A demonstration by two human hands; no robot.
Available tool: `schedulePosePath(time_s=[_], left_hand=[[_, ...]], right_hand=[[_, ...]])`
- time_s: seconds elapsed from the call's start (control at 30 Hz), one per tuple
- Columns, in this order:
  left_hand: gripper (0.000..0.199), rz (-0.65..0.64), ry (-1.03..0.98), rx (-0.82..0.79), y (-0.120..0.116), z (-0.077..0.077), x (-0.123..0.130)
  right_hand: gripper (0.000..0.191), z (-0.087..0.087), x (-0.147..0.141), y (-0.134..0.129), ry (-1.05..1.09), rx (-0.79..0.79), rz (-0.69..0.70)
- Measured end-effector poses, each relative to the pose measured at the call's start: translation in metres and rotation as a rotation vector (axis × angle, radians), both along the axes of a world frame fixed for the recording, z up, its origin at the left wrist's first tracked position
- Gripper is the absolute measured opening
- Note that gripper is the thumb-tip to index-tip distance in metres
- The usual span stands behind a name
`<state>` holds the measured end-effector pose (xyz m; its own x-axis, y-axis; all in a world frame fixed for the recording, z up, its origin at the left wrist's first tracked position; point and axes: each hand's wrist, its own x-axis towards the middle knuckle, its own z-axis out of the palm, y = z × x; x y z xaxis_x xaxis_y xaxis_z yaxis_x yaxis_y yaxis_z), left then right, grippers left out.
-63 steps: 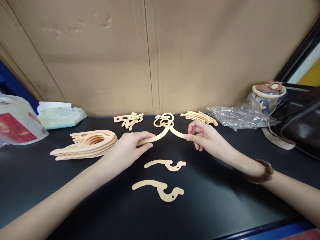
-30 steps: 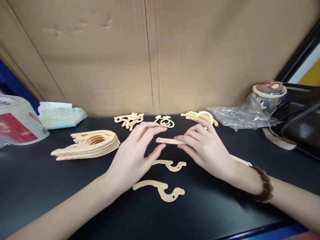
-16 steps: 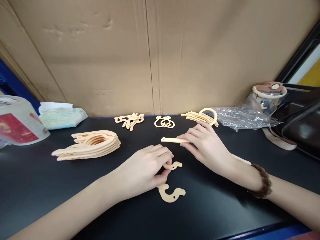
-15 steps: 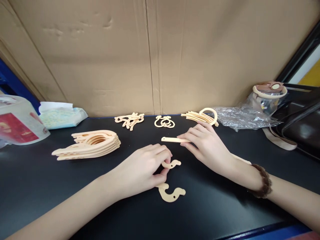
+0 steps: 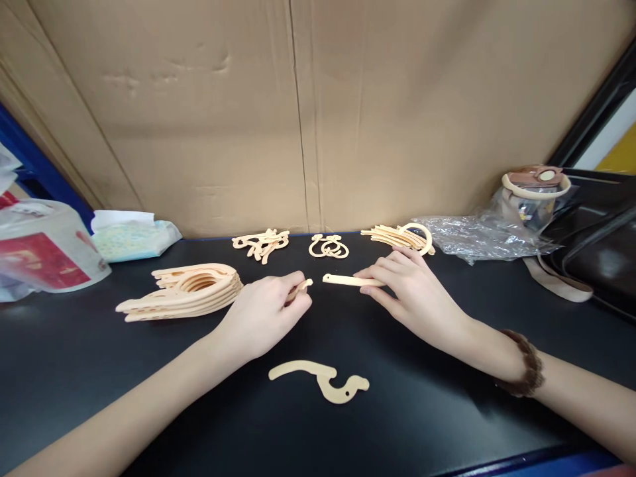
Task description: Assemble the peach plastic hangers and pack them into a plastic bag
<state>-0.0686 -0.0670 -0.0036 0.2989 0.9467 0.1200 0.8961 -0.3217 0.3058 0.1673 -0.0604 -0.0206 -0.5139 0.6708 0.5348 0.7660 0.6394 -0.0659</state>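
Observation:
Near the middle of the black table, my left hand pinches a small curved beige piece, mostly covered by the fingers. To its right, my right hand grips a flat beige strip whose holed end points left towards that piece. A gap separates the two. Closer to the front lies a curved hook-shaped beige piece with a small hole, touched by neither hand. A stack of beige curved parts rests just left of my left hand.
Along the back lie a pile of small beige pieces, ring-like pieces and beige strips. A tissue pack and a roll in plastic stand left. Clear plastic film, a bottle and a black bag are right.
My left hand has moved up and left with its curved piece, turning it and uncovering the hook-shaped piece on the table. My right hand has hardly moved.

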Motion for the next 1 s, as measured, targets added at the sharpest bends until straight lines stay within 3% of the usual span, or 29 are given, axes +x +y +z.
schedulePosePath(time_s=[0.3,0.47,0.7,1.0], left_hand=[[0.031,-0.009,0.015,0.013,0.0012,-0.0041,0.0029],[0.041,-0.086,-0.008,0.006,-0.0001,-0.0082,0.0032],[0.04,-0.134,-0.054,-0.045,-0.0005,-0.0084,0.0031],[0.041,-0.168,-0.113,-0.142,0.0006,-0.0095,-0.0009]], right_hand=[[0.01,0.0002,-0.0008,-0.0016,0.08,-0.105,0.107],[0.01,0.0011,-0.0022,-0.0029,0.127,-0.154,0.156],[0.01,-0.0003,-0.0034,-0.0055,0.189,-0.272,0.176],[0.011,-0.0006,-0.0026,-0.0052,0.219,-0.302,0.201]])
